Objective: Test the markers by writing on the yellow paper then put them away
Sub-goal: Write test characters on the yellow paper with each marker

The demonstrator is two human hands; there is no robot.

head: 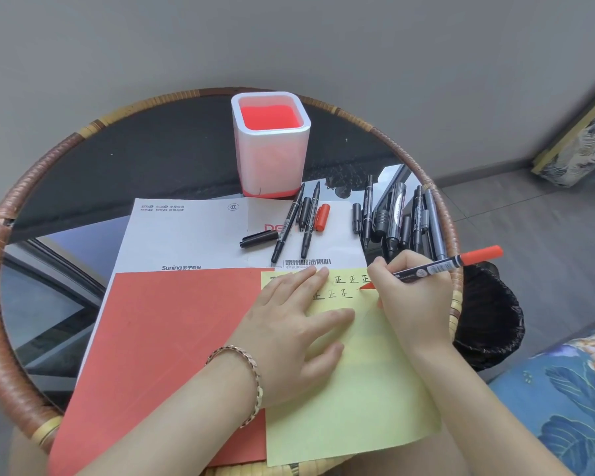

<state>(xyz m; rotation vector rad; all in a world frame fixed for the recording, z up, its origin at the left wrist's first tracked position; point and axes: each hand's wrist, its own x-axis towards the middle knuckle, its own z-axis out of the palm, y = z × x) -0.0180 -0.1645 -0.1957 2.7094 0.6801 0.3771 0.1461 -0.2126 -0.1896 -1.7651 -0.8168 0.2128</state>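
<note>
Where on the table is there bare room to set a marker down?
Bare: the dark tabletop left of the pen holder, and the red sheet left of the left hand. Crowded: the black markers between holder and right rim.

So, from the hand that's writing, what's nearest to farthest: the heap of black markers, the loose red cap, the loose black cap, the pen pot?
1. heap of black markers, just beyond the right hand.
2. loose red cap, up and left on the white sheet.
3. loose black cap, farther left on that sheet.
4. pen pot, farthest back.
</note>
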